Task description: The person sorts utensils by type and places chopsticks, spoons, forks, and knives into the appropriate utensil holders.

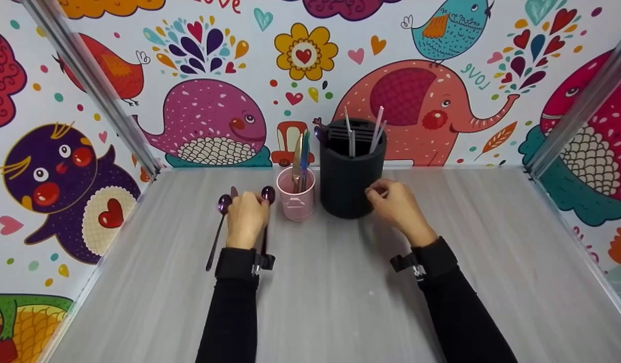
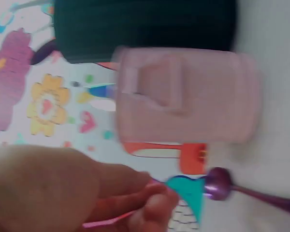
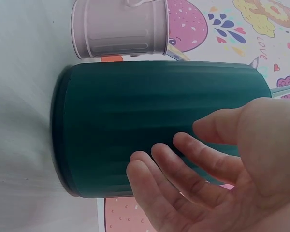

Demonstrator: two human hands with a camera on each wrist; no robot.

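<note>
In the head view my left hand point(image 1: 247, 217) is at left, over purple cutlery on the table. Its fingertips pinch a slim purple utensil point(image 1: 234, 191), mostly hidden by the hand. A purple spoon point(image 1: 224, 204) lies left of that hand, and another purple spoon point(image 1: 268, 195) lies at its right. The pink pail point(image 1: 298, 206) holds a knife point(image 1: 297, 166) and a blue-toned utensil. Beside it stands a dark cylindrical utensil holder point(image 1: 348, 186). My right hand point(image 1: 398, 204) is by the holder's right side, fingers loosely bent with nothing between them in the right wrist view.
Pale thin sticks point(image 1: 378, 128) and a purple spoon point(image 1: 319, 133) stick up from the holder's slotted top. Printed panels point(image 1: 214, 30) enclose the grey wood-look table point(image 1: 315, 302) at the back and sides, with metal edge strips point(image 1: 94, 91) at the corners.
</note>
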